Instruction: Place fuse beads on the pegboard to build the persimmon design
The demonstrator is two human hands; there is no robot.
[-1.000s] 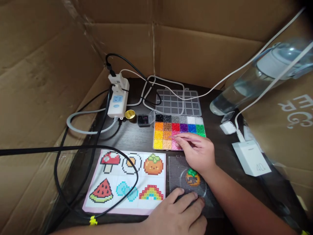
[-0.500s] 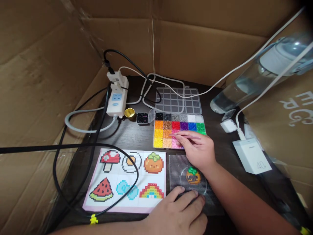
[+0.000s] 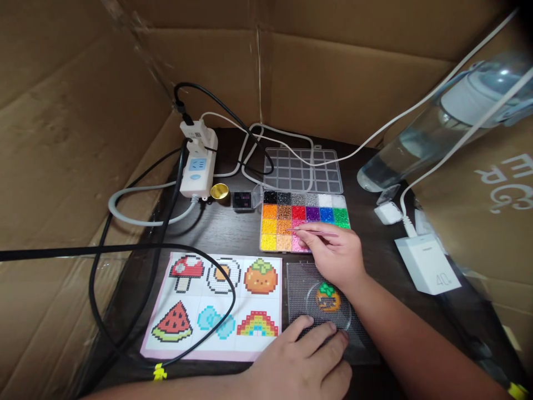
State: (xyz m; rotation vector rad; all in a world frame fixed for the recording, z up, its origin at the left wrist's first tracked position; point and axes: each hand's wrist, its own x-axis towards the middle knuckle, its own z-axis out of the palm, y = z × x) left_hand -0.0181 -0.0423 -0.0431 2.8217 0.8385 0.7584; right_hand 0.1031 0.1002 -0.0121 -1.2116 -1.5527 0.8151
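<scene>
Pinched in my right hand (image 3: 336, 253) is a pair of pink tweezers (image 3: 318, 231). Their tip reaches over the orange beads in the sorted bead box (image 3: 306, 222). My left hand (image 3: 306, 355) lies with fingers spread on the lower part of the clear pegboard (image 3: 297, 289), holding nothing. An orange persimmon of beads (image 3: 328, 299) with green leaves sits on the pegboard, its middle partly unfilled. Left of the pegboard is the pattern sheet (image 3: 216, 303), which shows a mushroom, an egg, a persimmon, a watermelon slice, a blue shape and a rainbow.
Beyond the bead box lies its open clear lid (image 3: 303, 171). A small box of dark beads (image 3: 242, 201) and a gold cup (image 3: 220, 192) stand near the power strip (image 3: 199, 169). A black cable (image 3: 141, 246) loops over the sheet. At right are a white charger (image 3: 428, 265) and a water bottle (image 3: 416, 144).
The whole view has shifted very slightly. Both hands and the tweezers keep almost the same places over the box and pegboard.
</scene>
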